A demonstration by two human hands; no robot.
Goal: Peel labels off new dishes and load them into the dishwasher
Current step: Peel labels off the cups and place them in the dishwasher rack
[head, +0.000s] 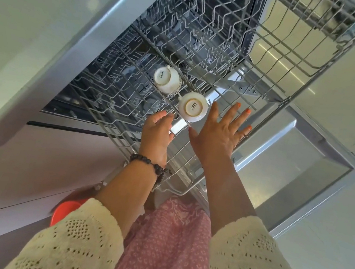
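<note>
Cups in the rack, two of them, both upside down in the middle of the frame. Near cup [192, 106] sits at centre, far cup [166, 82] just up and left of it, the pair close together on the wire rack [115, 112], which is pulled out over the open dishwasher door [294, 155] at right.

Right hand [220, 133] is spread wide, fingers straight, hovering just right of the near cup and gripping nothing. Left hand [157, 131] sits below and left of that cup, fingers loosely bent, tips at the wire by its rim; I can't tell if they actually touch the cup, and nothing is held.

Risks from here: the far cup looks tilted against the tines, so a nudge from either hand, or a hard shove of the rack, could tip it into its neighbour, and china on china may chip. A beaded bracelet [156, 165] on the left wrist hangs right by the rack edge and could snag a wire on the way out.

Writing: both bases read "SISTA" inside a ring, printed on the china by the look of it. No paper label shows on either cup.
</note>
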